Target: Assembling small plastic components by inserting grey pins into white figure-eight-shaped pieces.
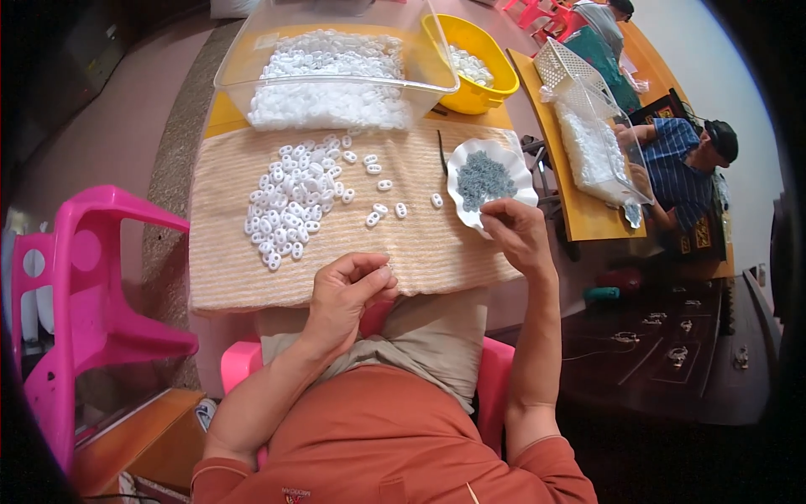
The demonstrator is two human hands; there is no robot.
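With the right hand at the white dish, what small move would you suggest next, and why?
Probably lift the right hand from the white dish toward the left hand: its fingertips pinch at the rim beside the grey pieces, and the left hand seems to hold something ready.

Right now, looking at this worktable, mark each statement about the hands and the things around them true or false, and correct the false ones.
1. The right hand is at the edge of a white dish holding a heap of small grey bits. True.
2. The loose white pieces lie on bare wood. False: they lie on a beige woven cloth.
3. The left hand is near the front edge of the cloth, fingertips pinched together. True.
4. The clear bin at the back is empty. False: it holds many white pieces.
5. The bowl beside the bin is yellow. True.
6. The chair to the person's left is blue. False: it is pink.
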